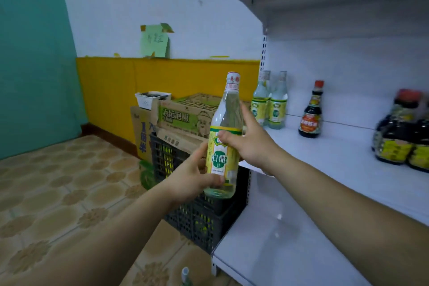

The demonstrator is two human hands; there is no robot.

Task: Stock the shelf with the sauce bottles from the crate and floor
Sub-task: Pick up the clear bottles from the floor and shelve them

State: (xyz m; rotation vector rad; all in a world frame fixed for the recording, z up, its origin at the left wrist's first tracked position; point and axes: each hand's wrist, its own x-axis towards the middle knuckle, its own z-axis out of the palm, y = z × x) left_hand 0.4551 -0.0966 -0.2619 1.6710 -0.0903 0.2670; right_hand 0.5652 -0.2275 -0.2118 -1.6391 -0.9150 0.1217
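Hands (192, 176) (251, 144) round bottle (221, 160) beside white shelf (325, 158)

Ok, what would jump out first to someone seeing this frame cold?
A clear bottle with a yellow-green label is held mid-frame by both hands: the left hand grips its lower part, the right hand its middle. On the white shelf to the right, two matching bottles stand at the back, with dark sauce bottles further right. A black crate sits below.

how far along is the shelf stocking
Done: two clear bottles and several dark sauce bottles stand on the shelf. In hand: left hand and right hand hold a third clear bottle. Left: the crate shows yellow inside; a bottle top pokes up below.
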